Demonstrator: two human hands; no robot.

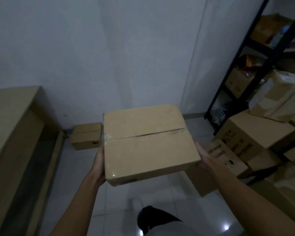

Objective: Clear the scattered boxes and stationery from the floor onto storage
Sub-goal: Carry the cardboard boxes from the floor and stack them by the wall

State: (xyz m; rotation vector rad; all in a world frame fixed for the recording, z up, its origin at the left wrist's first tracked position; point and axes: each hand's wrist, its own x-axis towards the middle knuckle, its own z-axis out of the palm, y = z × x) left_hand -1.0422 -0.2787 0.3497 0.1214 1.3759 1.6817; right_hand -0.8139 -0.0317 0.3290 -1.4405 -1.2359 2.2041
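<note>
While both hands, left hand and right hand, clasp one sealed box aloft, a smaller box and the stacked cartons sit on the floor, unshelved.

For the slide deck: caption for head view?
Both hands carry a taped cardboard box above the tiled floor between piled cartons.

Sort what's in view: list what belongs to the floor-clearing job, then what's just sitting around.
Part of the job:
- taped cardboard box, carried between left hand and right hand
- small box on the floor by the wall
- black shelving rack, likely the storage

Just there:
- stacked cartons at right
- wooden cabinet at left
- white curtain
</note>
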